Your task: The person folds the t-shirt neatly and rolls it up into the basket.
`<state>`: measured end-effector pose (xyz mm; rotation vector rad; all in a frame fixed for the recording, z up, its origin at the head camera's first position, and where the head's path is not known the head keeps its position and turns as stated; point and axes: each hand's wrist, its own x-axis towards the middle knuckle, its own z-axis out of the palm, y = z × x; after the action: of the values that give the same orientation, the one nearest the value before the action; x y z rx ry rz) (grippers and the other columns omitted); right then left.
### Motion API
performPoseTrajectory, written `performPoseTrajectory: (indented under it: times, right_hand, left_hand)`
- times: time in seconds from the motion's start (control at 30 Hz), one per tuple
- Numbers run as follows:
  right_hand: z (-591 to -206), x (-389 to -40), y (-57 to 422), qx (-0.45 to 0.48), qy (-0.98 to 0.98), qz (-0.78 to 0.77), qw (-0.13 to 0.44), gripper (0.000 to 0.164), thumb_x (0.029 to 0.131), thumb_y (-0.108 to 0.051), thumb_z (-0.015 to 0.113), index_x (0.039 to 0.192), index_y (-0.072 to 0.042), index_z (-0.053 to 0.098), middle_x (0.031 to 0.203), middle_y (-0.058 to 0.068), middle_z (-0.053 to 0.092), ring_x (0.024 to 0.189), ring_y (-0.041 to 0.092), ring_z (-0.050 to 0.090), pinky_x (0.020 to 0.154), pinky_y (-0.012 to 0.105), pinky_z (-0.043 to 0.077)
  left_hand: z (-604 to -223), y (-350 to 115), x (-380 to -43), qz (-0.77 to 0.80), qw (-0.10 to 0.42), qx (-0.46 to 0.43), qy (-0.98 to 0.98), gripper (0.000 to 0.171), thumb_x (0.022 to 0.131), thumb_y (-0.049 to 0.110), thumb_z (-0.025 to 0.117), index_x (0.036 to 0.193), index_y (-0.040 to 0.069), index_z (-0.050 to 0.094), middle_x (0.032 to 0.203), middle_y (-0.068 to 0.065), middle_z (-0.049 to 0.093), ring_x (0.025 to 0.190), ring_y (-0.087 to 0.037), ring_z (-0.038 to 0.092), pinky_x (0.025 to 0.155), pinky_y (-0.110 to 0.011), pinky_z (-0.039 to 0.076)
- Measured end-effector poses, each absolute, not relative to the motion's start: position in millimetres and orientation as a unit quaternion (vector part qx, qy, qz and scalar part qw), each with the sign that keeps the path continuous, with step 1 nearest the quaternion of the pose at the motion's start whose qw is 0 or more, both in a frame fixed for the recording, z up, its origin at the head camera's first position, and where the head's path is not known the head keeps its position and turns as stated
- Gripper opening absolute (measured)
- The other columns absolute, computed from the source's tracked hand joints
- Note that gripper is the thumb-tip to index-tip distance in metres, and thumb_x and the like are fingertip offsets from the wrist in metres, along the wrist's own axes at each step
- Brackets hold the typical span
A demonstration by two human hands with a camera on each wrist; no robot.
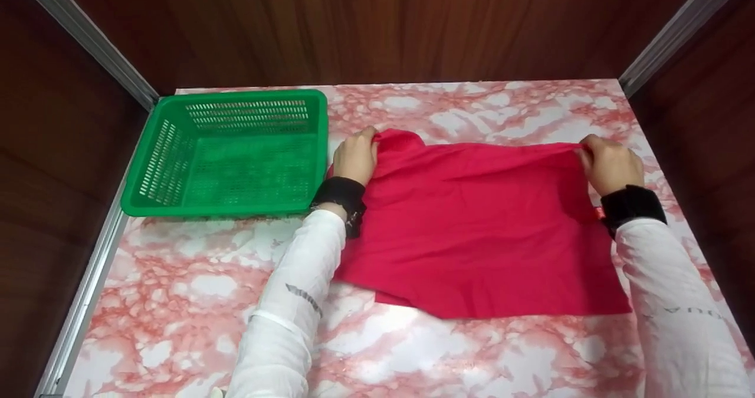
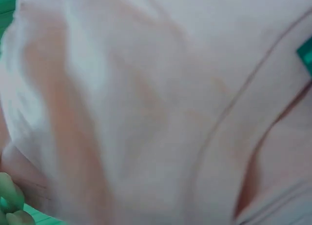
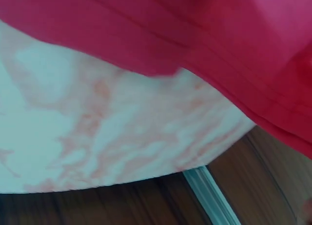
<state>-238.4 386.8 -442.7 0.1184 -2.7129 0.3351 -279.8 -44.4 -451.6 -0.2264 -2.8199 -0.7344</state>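
A red cloth (image 1: 483, 227) with a stitched hem lies spread and wrinkled, its far edge lifted between my two hands. My left hand (image 1: 355, 156) pinches the far left corner, where a fold bunches up. At the far right corner my right hand (image 1: 614, 163) grips the edge between thumb and fingers. In the left wrist view the cloth (image 2: 146, 112) fills the picture, looking pale and blurred, with fingertips (image 2: 10, 198) at the lower left. The right wrist view has the cloth's hem (image 3: 219, 73) hanging over the table.
A green plastic basket (image 1: 224, 211) with slotted walls stands at the back left, close beside my left hand. The table (image 1: 194, 327) has a red and white marbled top. Dark wood panels (image 1: 377, 26) enclose it at the back and both sides, with metal strips at the corners.
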Motion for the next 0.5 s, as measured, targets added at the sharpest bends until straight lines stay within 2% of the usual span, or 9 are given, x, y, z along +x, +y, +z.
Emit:
performPoseTrajectory:
  times: [0.07,0.17,0.37,0.43,0.5]
  right_hand:
    - [-436,-241,385,0.037,-0.973,0.113,0.199,0.013,0.091,-0.015,0.06,0.093,-0.002,0.063,0.08,0.025,0.064,0.068,0.05,0.056,0.055,0.062,0.039]
    - [-426,-245,381,0.024,-0.975,0.103,0.197,0.016,0.09,-0.017,0.062,0.093,-0.002,0.066,0.082,0.026,0.066,0.069,0.051,0.056,0.056,0.062,0.039]
    - [-408,-264,375,-0.017,-0.978,0.136,0.16,0.02,0.089,-0.017,0.064,0.093,0.002,0.068,0.09,0.03,0.065,0.081,0.053,0.056,0.068,0.061,0.041]
    - [-402,-274,370,-0.038,-0.971,0.17,0.165,0.02,0.087,-0.014,0.065,0.092,0.005,0.069,0.09,0.031,0.064,0.084,0.052,0.056,0.074,0.058,0.042]
    - [-395,-284,363,-0.07,-0.96,0.214,0.166,0.024,0.088,-0.015,0.063,0.098,0.005,0.068,0.099,0.029,0.064,0.094,0.049,0.057,0.084,0.055,0.042]
  left_hand:
    - [-445,-46,-280,-0.251,0.121,-0.07,-0.958,0.018,0.093,0.014,0.056,0.108,0.01,0.065,0.096,-0.013,0.071,0.084,-0.031,0.068,0.07,-0.042,0.053]
    - [-436,-48,-283,-0.256,0.128,-0.07,-0.956,0.018,0.093,0.013,0.055,0.107,0.01,0.066,0.097,-0.012,0.071,0.088,-0.029,0.067,0.073,-0.041,0.053]
    - [-418,-51,-299,-0.261,0.128,-0.079,-0.954,0.019,0.094,0.01,0.055,0.107,0.006,0.068,0.103,-0.013,0.07,0.099,-0.026,0.065,0.084,-0.037,0.05]
    - [-409,-50,-307,-0.278,0.133,-0.078,-0.948,0.022,0.094,0.01,0.055,0.111,0.005,0.067,0.108,-0.014,0.068,0.104,-0.026,0.063,0.088,-0.035,0.049]
    - [-399,-47,-316,-0.311,0.124,-0.079,-0.939,0.034,0.094,0.009,0.055,0.127,0.007,0.058,0.128,-0.015,0.057,0.116,-0.025,0.057,0.093,-0.03,0.047]
